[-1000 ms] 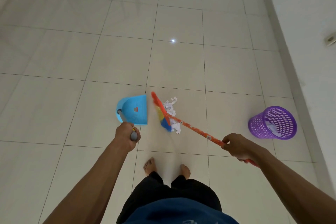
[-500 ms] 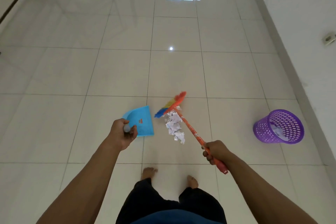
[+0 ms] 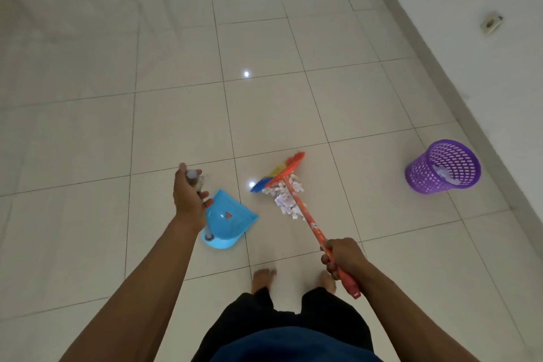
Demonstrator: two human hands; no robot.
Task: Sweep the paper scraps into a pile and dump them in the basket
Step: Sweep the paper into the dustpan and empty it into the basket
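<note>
Gripping the long upright handle of the blue dustpan (image 3: 232,217) near its top with left hand (image 3: 188,197), fingers curled round it. Gripping the orange broom (image 3: 305,214) low on the shaft with right hand (image 3: 342,255), fist closed, butt end sticking out behind.

Has pan down on the tiled floor (image 3: 176,126), mouth turned right toward the paper scraps (image 3: 286,197), with a strip of bare tile between. Has broom head on the far side of the scraps, bristles touching the pile's far edge, shaft running back across the pile. Scraps already bunched into one loose white heap, ahead of the bare feet (image 3: 263,276).

Purple mesh basket (image 3: 442,167) well apart to the right, near the wall, some white bits already inside.

Judged as pile made and loading into pan about to start. Next calls for pulling the heap left into the pan mouth, or sliding pan over to meet it, lip pressed flat. Then carrying across to basket. Can't tell if lip sits flush.
</note>
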